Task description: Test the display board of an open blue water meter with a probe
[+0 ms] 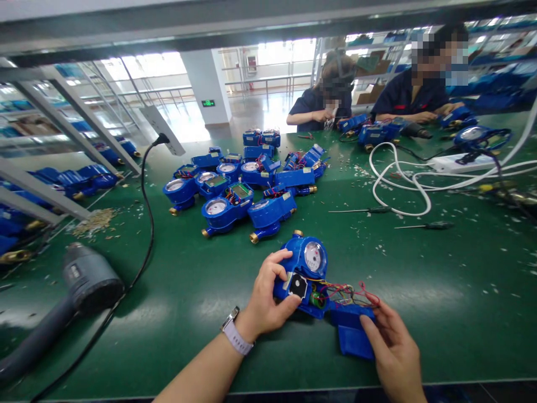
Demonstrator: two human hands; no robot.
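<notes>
My left hand is closed around the lower side of a blue water meter, thumb by a black part in its opened housing. The meter has a round glass dial and a brass threaded end pointing away from me. Red, yellow and black wires run out of the housing to the right, near a green round component. At their other end my right hand pinches a blue plastic cover between thumb and fingers. The cover is off the meter, beside it. Whether the wires are fixed to the cover is hidden by my fingers.
Several blue water meters stand grouped beyond my hands. A heat gun with a black cable lies left. Two screwdrivers and a white power strip with looping cable lie right. Two people work across the green table.
</notes>
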